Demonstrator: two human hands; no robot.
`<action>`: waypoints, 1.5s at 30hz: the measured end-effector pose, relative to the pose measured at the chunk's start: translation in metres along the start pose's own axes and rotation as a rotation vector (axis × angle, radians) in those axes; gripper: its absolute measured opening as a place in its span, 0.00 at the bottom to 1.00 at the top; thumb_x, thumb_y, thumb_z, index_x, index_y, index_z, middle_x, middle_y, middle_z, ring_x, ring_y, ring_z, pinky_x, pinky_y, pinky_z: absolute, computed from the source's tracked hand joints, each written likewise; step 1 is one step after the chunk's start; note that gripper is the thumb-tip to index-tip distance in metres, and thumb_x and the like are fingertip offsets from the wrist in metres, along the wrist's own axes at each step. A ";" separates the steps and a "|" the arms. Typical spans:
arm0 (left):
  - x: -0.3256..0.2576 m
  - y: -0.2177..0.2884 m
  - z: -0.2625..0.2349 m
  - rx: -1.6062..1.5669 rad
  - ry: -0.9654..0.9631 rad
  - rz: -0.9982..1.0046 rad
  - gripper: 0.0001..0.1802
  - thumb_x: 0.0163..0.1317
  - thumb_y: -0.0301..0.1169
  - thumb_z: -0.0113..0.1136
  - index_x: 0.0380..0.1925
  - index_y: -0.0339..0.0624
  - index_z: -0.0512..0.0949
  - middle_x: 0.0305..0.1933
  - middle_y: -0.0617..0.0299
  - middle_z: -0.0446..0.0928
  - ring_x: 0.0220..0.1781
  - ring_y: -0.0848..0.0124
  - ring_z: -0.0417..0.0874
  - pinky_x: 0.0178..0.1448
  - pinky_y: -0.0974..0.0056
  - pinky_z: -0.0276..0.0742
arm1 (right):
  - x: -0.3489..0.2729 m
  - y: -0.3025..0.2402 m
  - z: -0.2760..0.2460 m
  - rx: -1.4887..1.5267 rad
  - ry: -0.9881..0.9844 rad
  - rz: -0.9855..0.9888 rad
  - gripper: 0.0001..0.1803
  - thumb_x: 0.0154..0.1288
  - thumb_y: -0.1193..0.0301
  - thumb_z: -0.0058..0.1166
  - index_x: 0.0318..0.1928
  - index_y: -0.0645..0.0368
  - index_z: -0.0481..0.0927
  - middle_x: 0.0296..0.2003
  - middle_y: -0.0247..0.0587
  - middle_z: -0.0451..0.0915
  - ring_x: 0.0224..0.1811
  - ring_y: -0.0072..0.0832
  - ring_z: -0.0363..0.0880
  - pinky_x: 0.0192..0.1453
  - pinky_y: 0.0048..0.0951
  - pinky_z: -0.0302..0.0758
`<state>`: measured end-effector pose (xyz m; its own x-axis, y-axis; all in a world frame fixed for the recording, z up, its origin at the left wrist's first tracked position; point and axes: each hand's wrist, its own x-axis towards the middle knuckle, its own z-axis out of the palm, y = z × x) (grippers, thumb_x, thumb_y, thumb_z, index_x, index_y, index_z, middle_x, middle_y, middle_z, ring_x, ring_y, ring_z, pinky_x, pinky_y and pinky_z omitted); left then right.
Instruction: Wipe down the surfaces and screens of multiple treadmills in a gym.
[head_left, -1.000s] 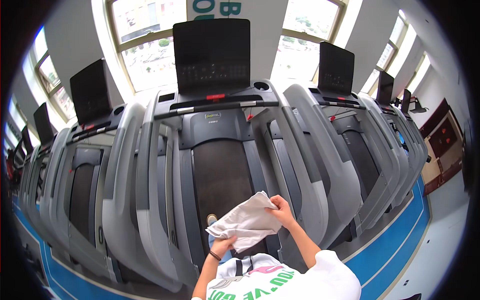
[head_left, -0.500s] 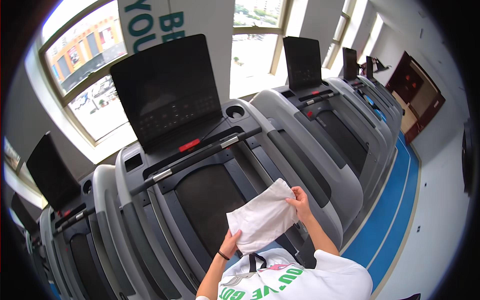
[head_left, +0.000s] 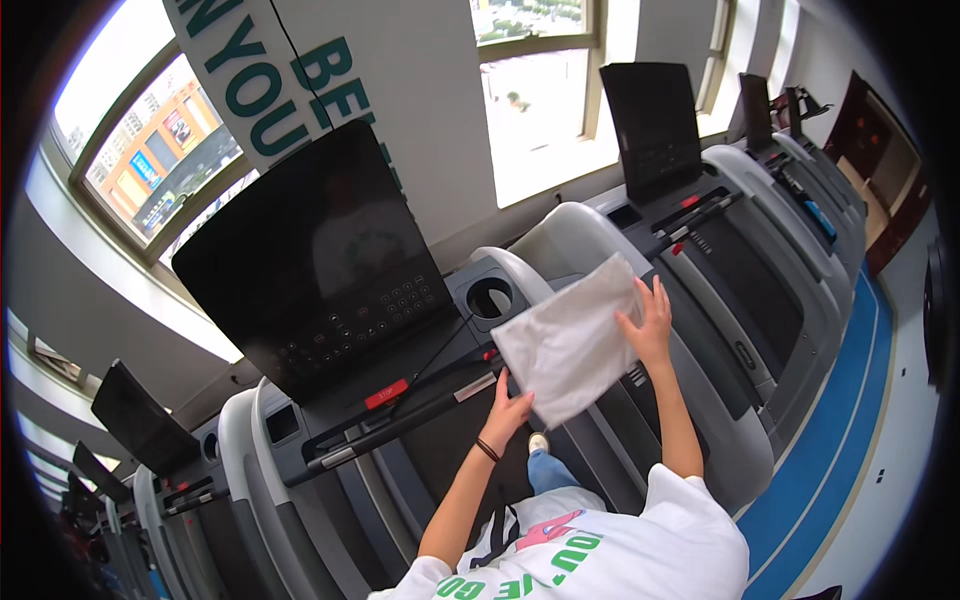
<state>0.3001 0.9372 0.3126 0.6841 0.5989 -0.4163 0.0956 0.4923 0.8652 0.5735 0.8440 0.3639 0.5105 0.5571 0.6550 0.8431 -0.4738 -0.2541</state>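
A folded white cloth [head_left: 568, 342] hangs in front of me, spread out flat between my hands. My left hand [head_left: 508, 412] pinches its lower left edge, thumb up, with a dark band round the wrist. At its right edge my right hand [head_left: 648, 325] grips it, with the thumb on the near face and fingertips at the border. Behind and left of the cloth stands a treadmill console [head_left: 320, 270] with a large dark screen. Its cup holder [head_left: 490, 298] is just beyond the cloth's upper left corner. The handrail [head_left: 400, 425] passes near my left hand.
A red button [head_left: 387, 394] sits below the screen. More treadmills stand in a row on both sides, one with its console [head_left: 652, 130] at the right. Windows [head_left: 535, 120] and a grey wall lie behind. A blue floor strip [head_left: 800, 500] runs along the right.
Both hands have moved forward and up with the cloth, from over the treadmill belt to beside the console. The view has come closer to the screen, and my shoe now shows below.
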 end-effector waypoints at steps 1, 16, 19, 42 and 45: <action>0.020 -0.001 -0.008 0.073 0.055 -0.009 0.40 0.62 0.37 0.59 0.68 0.43 0.48 0.55 0.50 0.72 0.53 0.69 0.75 0.49 0.70 0.71 | 0.005 0.005 0.020 0.017 -0.017 0.000 0.27 0.56 0.64 0.61 0.55 0.58 0.69 0.56 0.61 0.69 0.57 0.42 0.70 0.60 0.38 0.65; 0.003 0.001 -0.069 1.081 0.557 0.397 0.23 0.50 0.30 0.64 0.47 0.38 0.74 0.57 0.50 0.72 0.64 0.52 0.67 0.66 0.55 0.61 | -0.014 -0.031 0.166 0.376 -0.748 0.258 0.50 0.54 0.43 0.55 0.64 0.70 0.55 0.52 0.66 0.68 0.55 0.55 0.68 0.55 0.46 0.69; 0.041 0.021 -0.058 1.109 0.432 0.438 0.29 0.50 0.33 0.64 0.54 0.37 0.70 0.64 0.47 0.64 0.68 0.49 0.60 0.68 0.53 0.59 | -0.008 -0.040 0.176 0.322 -0.733 0.240 0.49 0.55 0.43 0.54 0.64 0.69 0.56 0.52 0.66 0.68 0.54 0.56 0.68 0.52 0.48 0.70; 0.183 0.059 -0.071 1.442 0.036 0.601 0.33 0.55 0.46 0.57 0.57 0.36 0.68 0.65 0.46 0.62 0.69 0.55 0.59 0.70 0.55 0.53 | 0.141 -0.115 0.440 0.154 -1.331 0.276 0.33 0.57 0.53 0.50 0.54 0.67 0.71 0.53 0.65 0.71 0.57 0.58 0.70 0.55 0.68 0.63; 0.191 0.060 -0.062 1.386 0.036 0.599 0.33 0.54 0.47 0.57 0.56 0.37 0.70 0.63 0.48 0.66 0.67 0.57 0.63 0.69 0.56 0.55 | 0.139 -0.095 0.518 -0.007 -1.500 0.186 0.22 0.57 0.66 0.49 0.54 0.52 0.77 0.59 0.49 0.70 0.61 0.56 0.66 0.59 0.69 0.59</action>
<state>0.3917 1.1208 0.2676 0.8525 0.5140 0.0950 0.4176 -0.7790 0.4677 0.6517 1.3194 0.1107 0.3047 0.6477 -0.6984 0.7505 -0.6147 -0.2427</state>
